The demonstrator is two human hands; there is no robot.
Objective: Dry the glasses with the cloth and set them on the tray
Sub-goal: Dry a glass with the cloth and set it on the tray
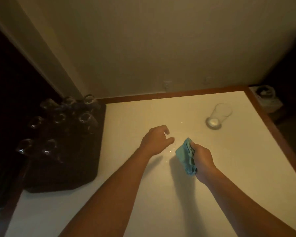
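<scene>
Gripping the cloth, one glass apart

Clutching a bunched blue cloth (186, 156) in the right hand (202, 162) above the white table (161, 194); left hand (155, 140) loosely curled, empty. Lone glass (218, 116) far right; other glasses (58, 120) on dark tray (75, 168), left.

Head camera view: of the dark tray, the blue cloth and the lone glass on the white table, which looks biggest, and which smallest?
1. Dark tray, by far the largest.
2. and 3. Blue cloth and lone glass: too alike to rank. The cloth is bunched in the right hand and nearer the camera, so its true size is unsure.
</scene>
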